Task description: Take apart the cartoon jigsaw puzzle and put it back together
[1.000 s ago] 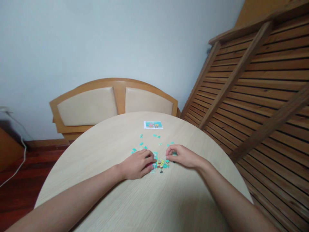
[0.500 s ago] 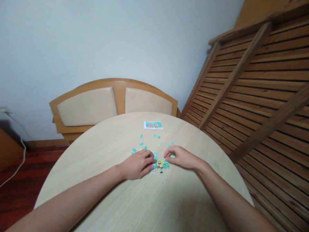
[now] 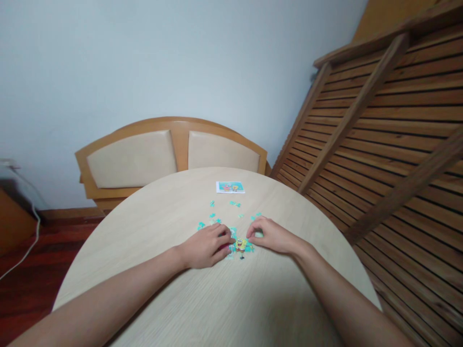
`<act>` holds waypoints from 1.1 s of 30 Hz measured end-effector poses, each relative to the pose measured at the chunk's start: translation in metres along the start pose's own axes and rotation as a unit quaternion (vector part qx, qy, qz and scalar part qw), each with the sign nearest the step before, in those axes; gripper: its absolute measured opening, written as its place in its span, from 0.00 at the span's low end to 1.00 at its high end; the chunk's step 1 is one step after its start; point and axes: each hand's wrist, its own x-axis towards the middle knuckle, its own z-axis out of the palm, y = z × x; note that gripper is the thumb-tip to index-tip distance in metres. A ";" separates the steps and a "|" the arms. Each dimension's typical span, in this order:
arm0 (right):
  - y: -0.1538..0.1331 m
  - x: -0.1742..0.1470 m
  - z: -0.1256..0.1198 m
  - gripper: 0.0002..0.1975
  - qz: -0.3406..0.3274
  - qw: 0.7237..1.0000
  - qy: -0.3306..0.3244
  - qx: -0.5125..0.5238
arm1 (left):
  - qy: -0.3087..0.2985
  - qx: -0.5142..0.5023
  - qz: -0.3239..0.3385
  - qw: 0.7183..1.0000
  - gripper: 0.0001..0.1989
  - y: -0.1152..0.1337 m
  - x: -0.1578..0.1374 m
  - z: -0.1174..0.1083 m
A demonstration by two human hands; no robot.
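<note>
A partly joined jigsaw puzzle (image 3: 240,245) with a yellow cartoon sponge figure on teal lies on the round table, between my hands. My left hand (image 3: 211,245) rests over its left side, fingers bent and pressed onto it, hiding that part. At the puzzle's upper right edge, my right hand (image 3: 269,234) is closed in a pinch, thumb and forefinger at a small teal puzzle piece that they mostly cover. A pale green patch (image 3: 259,234) shows beneath the right palm.
Loose teal pieces (image 3: 201,225) lie left of the puzzle, with several more pieces (image 3: 235,204) farther back. A picture card (image 3: 230,187) lies near the far side of the table (image 3: 155,207). Beyond stand a padded headboard (image 3: 133,159) and, at right, a slatted wooden frame (image 3: 390,120).
My right fingertips have shifted very slightly in toward the puzzle's edge. The left hand stays in place on the puzzle, and the view has moved a touch.
</note>
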 end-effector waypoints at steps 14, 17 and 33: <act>0.014 0.020 0.025 0.15 0.017 0.986 0.139 -0.086 | 0.011 0.000 0.003 1.000 0.12 -0.001 -0.002 -0.001; 0.017 0.029 0.030 0.21 0.038 0.987 0.121 -0.099 | 0.008 0.002 0.002 1.000 0.12 -0.001 -0.002 -0.002; 0.011 0.037 0.028 0.22 -0.006 0.993 0.090 -0.081 | 0.001 0.008 -0.001 1.000 0.13 -0.001 -0.002 -0.002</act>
